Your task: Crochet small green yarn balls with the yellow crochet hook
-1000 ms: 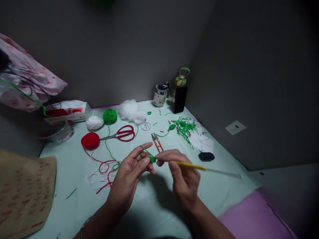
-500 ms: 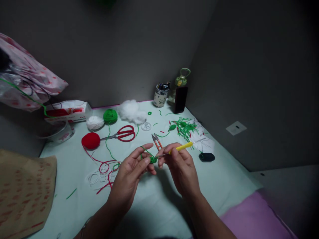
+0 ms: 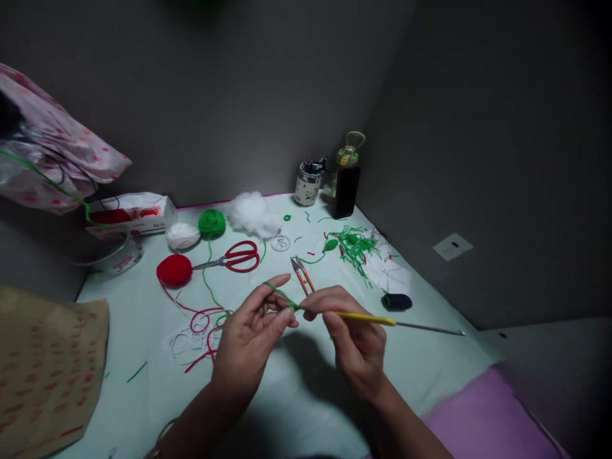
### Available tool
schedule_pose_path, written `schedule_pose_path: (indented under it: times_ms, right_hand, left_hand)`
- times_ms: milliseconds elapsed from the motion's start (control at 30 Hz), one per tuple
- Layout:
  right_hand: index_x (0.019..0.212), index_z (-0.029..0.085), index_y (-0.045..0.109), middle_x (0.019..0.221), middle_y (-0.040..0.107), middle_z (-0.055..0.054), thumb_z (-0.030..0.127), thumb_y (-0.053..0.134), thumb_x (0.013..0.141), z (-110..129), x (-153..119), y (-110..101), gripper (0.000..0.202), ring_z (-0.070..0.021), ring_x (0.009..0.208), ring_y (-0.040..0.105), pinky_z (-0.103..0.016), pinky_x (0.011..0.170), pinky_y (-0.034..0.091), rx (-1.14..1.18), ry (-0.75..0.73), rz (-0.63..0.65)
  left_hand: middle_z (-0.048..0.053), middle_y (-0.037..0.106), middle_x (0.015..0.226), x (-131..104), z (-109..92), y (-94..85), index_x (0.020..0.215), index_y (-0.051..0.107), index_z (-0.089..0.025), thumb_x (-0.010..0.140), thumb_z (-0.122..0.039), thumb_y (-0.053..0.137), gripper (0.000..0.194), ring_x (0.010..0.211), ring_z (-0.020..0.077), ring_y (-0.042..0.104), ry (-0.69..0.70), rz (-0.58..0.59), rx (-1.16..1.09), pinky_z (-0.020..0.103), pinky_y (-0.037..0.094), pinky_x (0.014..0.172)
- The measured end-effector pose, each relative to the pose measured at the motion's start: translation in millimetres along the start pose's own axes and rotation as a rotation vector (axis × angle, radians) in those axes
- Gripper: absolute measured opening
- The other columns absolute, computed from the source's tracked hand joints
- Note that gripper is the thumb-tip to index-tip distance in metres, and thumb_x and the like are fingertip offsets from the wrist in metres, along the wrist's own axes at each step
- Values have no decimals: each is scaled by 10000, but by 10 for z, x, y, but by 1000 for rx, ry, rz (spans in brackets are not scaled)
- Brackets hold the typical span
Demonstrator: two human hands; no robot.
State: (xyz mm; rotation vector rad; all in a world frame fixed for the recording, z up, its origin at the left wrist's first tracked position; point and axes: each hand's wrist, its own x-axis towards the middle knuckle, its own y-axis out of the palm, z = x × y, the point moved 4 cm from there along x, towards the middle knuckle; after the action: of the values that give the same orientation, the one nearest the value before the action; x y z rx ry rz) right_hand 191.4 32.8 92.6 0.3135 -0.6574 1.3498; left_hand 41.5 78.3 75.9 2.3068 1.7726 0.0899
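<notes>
My left hand [image 3: 261, 325] pinches a small piece of green crochet work [image 3: 294, 307], mostly hidden by the thumb and fingers. Green yarn loops over its raised index finger. My right hand [image 3: 356, 335] grips a crochet hook [image 3: 368, 317] by its yellow handle; one metal end points down to the right, while the other meets the green stitches between both hands. Just beyond the fingers lie orange-handled thread snips [image 3: 302, 275]. A green yarn ball [image 3: 211, 223] stands farther back, its strand running forward toward my left hand.
Red-handled scissors [image 3: 241, 257], a red yarn ball [image 3: 174, 271], a white yarn ball [image 3: 182, 236] and stuffing [image 3: 255, 215] lie behind my hands. Green yarn scraps [image 3: 357, 248] and a dark crocheted piece [image 3: 396, 301] are to the right. A pen jar [image 3: 307, 185] and phone [image 3: 347, 192] stand at the back.
The hook has swung from pointing up-right to pointing down-right, as my right hand turned. The green piece is now more covered by my fingers.
</notes>
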Motion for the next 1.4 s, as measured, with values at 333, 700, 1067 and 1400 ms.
schedule_pose_path:
  times_ms: [333, 700, 1067, 1400]
  right_hand:
    - [1216, 259, 708, 1057, 725, -79, 88, 620, 953, 129, -82, 82, 326, -205, 993, 711, -333, 813, 611, -508, -294, 36]
    - [1120, 253, 750, 989, 742, -62, 103, 578, 980, -39, 26, 120, 268, -187, 942, 703, -334, 808, 594, -52, 21, -58]
    - [984, 236, 783, 860, 708, -52, 245, 591, 1001, -157, 51, 31, 192, -178, 787, 646, -332, 689, 547, 182, 211, -121]
    - [955, 205, 740, 883, 738, -43, 326, 597, 1007, -328, 15, 40, 194, -135, 696, 664, -282, 673, 574, 484, 402, -149]
  left_hand:
    - [-6, 634, 806, -6, 95, 59, 1303, 703, -195, 730, -243, 881, 602, 665, 88, 585, -308, 134, -435, 187, 521, 642]
    - [-8, 657, 840, 14, 109, 60, 1261, 728, -213, 791, -222, 843, 484, 688, 90, 597, -193, 86, -361, 212, 510, 720]
    - [-43, 564, 705, 55, 79, 69, 1149, 762, -147, 755, -183, 858, 408, 533, 42, 467, -322, 69, -511, 163, 431, 504]
    - [8, 668, 813, 15, 74, 86, 1215, 722, -159, 812, -224, 810, 417, 629, 86, 598, -258, 117, -365, 220, 514, 655]
